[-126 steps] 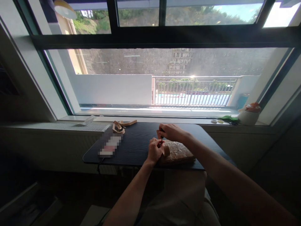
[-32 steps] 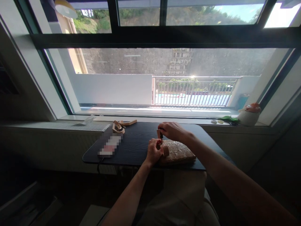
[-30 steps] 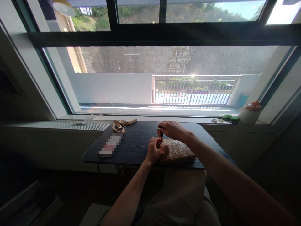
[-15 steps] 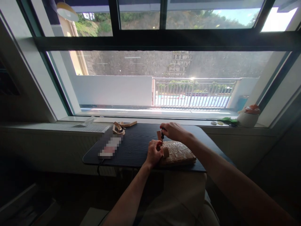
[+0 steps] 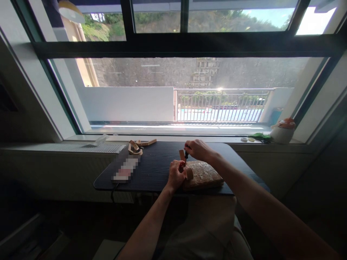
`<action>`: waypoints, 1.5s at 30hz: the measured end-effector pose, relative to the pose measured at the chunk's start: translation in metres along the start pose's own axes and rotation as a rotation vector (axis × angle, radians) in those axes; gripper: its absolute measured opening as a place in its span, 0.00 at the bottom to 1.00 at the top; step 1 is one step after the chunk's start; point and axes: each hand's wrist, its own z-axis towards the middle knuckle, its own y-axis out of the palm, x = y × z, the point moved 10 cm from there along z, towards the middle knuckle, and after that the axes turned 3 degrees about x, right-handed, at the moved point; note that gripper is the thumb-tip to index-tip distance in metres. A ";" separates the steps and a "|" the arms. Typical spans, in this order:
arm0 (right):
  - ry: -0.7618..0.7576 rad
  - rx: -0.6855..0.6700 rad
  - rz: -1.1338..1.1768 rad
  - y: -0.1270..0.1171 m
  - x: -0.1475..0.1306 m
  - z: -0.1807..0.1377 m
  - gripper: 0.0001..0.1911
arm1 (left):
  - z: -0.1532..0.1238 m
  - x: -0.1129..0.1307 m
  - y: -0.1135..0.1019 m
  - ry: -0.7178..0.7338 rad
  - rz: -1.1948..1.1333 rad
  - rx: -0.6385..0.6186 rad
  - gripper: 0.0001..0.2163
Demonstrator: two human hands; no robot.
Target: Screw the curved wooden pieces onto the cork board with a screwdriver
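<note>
A thick wooden block [image 5: 204, 175] lies on the dark table [image 5: 157, 169] in front of me. My left hand [image 5: 176, 175] is closed round a small tan wooden piece [image 5: 189, 174] at the block's left end. My right hand [image 5: 199, 150] is just above it, fingers pinched on a short black tool [image 5: 186, 156] that points down at the piece. A second small tan piece [image 5: 181, 154] stands upright just left of the tool.
Tan wooden parts [image 5: 135, 147] lie at the table's far left corner, with a blurred flat item [image 5: 125, 169] nearer. The windowsill holds a white vent grille [image 5: 89, 147], a green item [image 5: 258, 136] and a round pot [image 5: 282, 131]. My lap is below the table's edge.
My hands have stayed at the block's left end with only slight shifts of the tool. The view has swung a little to the right and up.
</note>
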 end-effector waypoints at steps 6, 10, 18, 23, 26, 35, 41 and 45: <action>-0.065 -0.069 0.023 -0.001 -0.007 -0.001 0.16 | 0.001 0.000 0.000 -0.003 -0.004 -0.002 0.05; -0.064 -0.072 0.030 0.004 -0.011 0.001 0.17 | 0.000 0.001 0.000 -0.004 0.011 -0.007 0.06; 0.036 -0.040 -0.048 0.008 -0.006 0.004 0.18 | 0.001 0.002 -0.002 -0.004 0.000 0.011 0.06; 0.010 -0.042 -0.096 0.003 -0.008 0.000 0.16 | 0.001 0.002 -0.001 -0.004 0.003 0.008 0.06; -0.045 -0.059 -0.097 0.004 -0.015 -0.003 0.16 | 0.001 0.003 -0.002 -0.005 0.002 0.005 0.06; 0.002 -0.080 -0.125 0.016 -0.010 -0.003 0.17 | 0.000 0.002 -0.001 -0.009 0.010 -0.001 0.05; 0.011 -0.097 -0.148 0.009 -0.006 -0.003 0.17 | 0.001 0.003 -0.001 -0.006 0.003 0.000 0.05; -0.036 -0.103 -0.118 0.006 -0.011 -0.007 0.18 | 0.001 0.003 -0.001 -0.013 0.005 0.000 0.05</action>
